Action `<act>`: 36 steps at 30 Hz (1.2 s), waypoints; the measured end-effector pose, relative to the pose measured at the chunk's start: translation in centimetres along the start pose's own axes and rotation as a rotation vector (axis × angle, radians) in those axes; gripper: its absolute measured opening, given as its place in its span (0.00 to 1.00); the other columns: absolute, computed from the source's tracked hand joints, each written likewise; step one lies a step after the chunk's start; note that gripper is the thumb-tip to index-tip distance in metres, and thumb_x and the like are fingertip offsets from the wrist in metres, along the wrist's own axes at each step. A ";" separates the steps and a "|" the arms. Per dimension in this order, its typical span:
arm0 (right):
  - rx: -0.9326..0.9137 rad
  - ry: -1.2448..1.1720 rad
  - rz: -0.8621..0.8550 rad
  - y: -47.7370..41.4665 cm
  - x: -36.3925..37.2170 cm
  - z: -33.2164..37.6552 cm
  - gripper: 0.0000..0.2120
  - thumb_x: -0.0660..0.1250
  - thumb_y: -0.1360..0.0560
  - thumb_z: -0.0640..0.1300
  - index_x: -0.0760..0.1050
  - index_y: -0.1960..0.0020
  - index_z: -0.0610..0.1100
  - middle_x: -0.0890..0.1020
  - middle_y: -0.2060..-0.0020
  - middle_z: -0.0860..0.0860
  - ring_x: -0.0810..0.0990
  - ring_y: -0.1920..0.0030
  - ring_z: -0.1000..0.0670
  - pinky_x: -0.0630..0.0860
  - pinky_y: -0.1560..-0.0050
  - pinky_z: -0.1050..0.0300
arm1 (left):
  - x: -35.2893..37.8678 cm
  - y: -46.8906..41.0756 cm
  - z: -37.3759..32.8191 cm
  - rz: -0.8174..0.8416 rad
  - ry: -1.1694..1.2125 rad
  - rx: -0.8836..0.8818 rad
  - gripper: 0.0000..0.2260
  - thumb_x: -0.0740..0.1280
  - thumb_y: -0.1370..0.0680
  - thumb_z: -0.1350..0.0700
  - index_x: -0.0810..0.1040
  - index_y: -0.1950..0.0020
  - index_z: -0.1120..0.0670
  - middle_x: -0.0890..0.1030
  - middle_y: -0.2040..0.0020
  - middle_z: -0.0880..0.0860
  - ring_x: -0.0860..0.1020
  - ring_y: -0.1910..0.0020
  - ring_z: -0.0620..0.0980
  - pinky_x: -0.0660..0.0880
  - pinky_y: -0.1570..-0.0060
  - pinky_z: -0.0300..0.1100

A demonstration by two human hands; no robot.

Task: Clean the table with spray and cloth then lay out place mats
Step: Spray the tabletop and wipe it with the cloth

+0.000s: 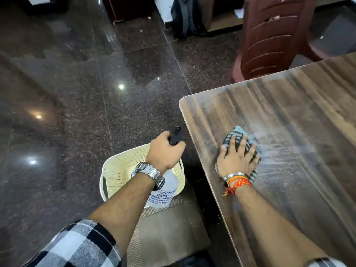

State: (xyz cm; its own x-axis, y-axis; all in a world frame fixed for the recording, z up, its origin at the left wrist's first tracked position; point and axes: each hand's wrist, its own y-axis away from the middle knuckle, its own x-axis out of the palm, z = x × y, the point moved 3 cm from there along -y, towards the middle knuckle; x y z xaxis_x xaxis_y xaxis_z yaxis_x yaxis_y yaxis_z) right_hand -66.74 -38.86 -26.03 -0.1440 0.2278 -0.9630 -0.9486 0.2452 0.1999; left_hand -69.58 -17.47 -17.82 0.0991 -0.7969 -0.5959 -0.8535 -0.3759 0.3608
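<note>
The left hand (165,149) is gripping a spray bottle (166,186) by its black head, fingers wrapped tight, holding it over a cream perforated basket (117,168) sitting on the dark floor (67,83). Tan place mats (165,228) are lying under the basket, at 6 o'clock from it. At 3 o'clock from the bottle, the right hand (236,160) is pressing flat, fingers spread wide, on a striped cloth (240,135) near the corner of the wooden bench (298,122), where wet streaks are showing. At 12 o'clock from the bench a brown plastic chair (269,35) is standing
</note>
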 end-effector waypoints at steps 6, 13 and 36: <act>-0.241 0.027 -0.008 -6.2 0.8 10.3 0.24 0.48 0.19 0.56 0.58 0.24 0.54 0.55 0.23 0.52 0.51 0.24 0.40 0.43 0.27 0.39 | -2.7 -1.9 2.7 -0.031 0.063 0.001 0.12 0.67 0.28 0.51 0.66 0.63 0.54 0.74 0.68 0.51 0.71 0.69 0.55 0.70 0.66 0.46; -0.690 0.276 0.036 -5.5 4.0 18.8 0.24 0.54 0.22 0.42 0.62 0.26 0.47 0.63 0.26 0.51 0.52 0.24 0.44 0.46 0.26 0.45 | -8.3 -0.8 7.7 -0.093 0.043 -0.002 0.12 0.66 0.32 0.48 0.67 0.64 0.54 0.74 0.69 0.50 0.72 0.69 0.54 0.69 0.68 0.46; -0.586 -0.023 0.232 9.2 11.0 17.5 0.22 0.60 0.28 0.32 0.77 0.40 0.50 0.82 0.49 0.48 0.75 0.46 0.43 0.76 0.53 0.52 | -7.7 0.3 20.9 -0.108 0.179 -0.019 0.25 0.83 0.32 0.58 0.69 0.49 0.43 0.82 0.55 0.59 0.82 0.57 0.57 0.80 0.51 0.55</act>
State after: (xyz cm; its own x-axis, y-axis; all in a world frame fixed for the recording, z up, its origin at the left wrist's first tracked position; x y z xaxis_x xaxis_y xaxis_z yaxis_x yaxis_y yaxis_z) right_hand -72.12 -17.58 -31.57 -0.3648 0.2349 -0.9010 -0.8911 -0.3687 0.2646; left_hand -81.31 -1.56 -28.09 0.2801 -0.8223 -0.4953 -0.8232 -0.4712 0.3167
